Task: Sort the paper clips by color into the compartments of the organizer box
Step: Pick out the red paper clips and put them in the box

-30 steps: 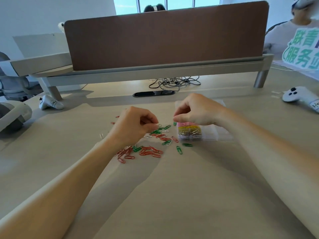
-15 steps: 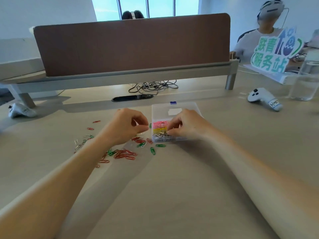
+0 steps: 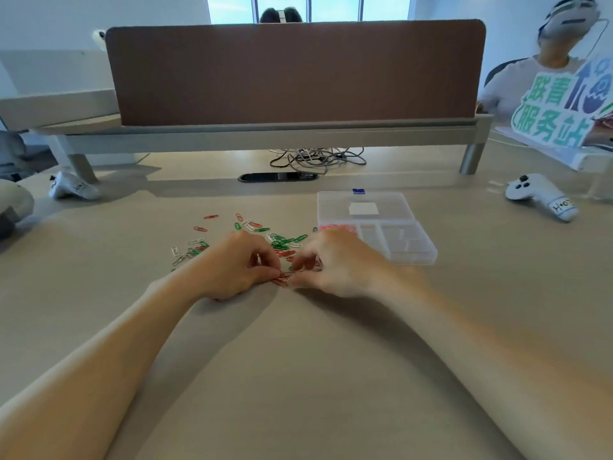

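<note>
Loose red, green and white paper clips lie scattered on the desk, just beyond my hands. A clear plastic organizer box stands open to the right, its lid laid back; pink clips show in its left compartment. My left hand and my right hand meet on the desk in front of the pile, fingers curled. Between their fingertips both pinch at red paper clips. My right hand covers the box's near left corner.
A brown divider panel on a grey rail crosses the desk behind, with cables under it. White controllers lie at far left and far right. A person sits at back right behind a green-lettered sign.
My right hand left the organizer box and came back left to the clips, meeting my left hand. The view has shifted, so the box now sits further right.
</note>
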`<state>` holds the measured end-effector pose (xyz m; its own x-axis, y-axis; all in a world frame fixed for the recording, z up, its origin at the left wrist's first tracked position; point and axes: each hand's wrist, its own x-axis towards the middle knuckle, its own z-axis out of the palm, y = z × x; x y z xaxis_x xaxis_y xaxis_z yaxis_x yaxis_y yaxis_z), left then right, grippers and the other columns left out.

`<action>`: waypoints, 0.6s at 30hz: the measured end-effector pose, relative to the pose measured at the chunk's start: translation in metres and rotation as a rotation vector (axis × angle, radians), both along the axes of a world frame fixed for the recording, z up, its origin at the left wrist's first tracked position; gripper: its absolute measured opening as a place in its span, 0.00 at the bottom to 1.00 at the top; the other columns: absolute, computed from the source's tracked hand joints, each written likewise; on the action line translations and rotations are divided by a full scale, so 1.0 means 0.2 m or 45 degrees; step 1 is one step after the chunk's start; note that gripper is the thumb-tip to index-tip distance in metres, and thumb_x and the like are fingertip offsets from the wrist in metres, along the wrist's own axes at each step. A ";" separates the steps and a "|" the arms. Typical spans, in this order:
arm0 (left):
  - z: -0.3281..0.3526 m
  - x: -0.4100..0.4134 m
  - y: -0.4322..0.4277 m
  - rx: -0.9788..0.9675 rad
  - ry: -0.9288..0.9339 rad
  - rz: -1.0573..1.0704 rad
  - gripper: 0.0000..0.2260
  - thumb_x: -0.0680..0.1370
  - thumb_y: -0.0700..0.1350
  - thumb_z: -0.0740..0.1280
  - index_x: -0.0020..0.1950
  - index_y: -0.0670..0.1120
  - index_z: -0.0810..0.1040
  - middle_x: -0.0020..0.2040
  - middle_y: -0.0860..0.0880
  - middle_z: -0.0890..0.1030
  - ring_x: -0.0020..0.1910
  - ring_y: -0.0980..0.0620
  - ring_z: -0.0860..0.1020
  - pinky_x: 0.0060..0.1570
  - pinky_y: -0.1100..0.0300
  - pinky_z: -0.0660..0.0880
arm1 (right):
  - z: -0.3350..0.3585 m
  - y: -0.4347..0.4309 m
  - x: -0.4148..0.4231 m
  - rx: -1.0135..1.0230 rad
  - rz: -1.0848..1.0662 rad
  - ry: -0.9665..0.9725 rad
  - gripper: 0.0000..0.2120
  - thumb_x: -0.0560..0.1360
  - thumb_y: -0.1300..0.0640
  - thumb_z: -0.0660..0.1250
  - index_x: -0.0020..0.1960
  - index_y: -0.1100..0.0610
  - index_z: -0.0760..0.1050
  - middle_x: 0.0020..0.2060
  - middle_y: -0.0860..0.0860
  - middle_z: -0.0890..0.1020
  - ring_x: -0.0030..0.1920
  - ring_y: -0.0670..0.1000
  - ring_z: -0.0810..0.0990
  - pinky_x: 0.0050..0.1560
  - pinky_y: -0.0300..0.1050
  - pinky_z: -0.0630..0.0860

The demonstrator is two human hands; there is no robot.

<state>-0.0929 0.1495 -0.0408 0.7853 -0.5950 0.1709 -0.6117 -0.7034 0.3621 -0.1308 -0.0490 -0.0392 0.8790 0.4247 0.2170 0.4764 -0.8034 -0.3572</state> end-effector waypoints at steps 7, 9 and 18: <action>-0.01 0.01 0.00 -0.202 -0.018 0.058 0.04 0.75 0.44 0.71 0.43 0.52 0.83 0.38 0.57 0.83 0.39 0.62 0.78 0.39 0.74 0.69 | -0.06 0.04 0.02 0.016 -0.040 -0.166 0.07 0.75 0.55 0.68 0.47 0.53 0.85 0.42 0.49 0.85 0.45 0.53 0.79 0.50 0.48 0.74; -0.02 0.01 0.01 -0.245 -0.012 0.082 0.05 0.75 0.43 0.70 0.46 0.51 0.84 0.41 0.58 0.83 0.40 0.65 0.78 0.41 0.76 0.69 | -0.07 0.04 0.03 0.009 -0.054 -0.192 0.07 0.75 0.55 0.68 0.46 0.53 0.84 0.41 0.49 0.84 0.44 0.53 0.79 0.50 0.49 0.74; 0.03 0.03 0.09 -0.281 -0.033 0.168 0.04 0.72 0.45 0.74 0.45 0.52 0.85 0.41 0.59 0.83 0.41 0.62 0.79 0.42 0.75 0.71 | -0.09 0.02 0.01 0.007 -0.092 -0.241 0.06 0.74 0.52 0.69 0.47 0.51 0.84 0.43 0.46 0.84 0.46 0.49 0.76 0.52 0.49 0.74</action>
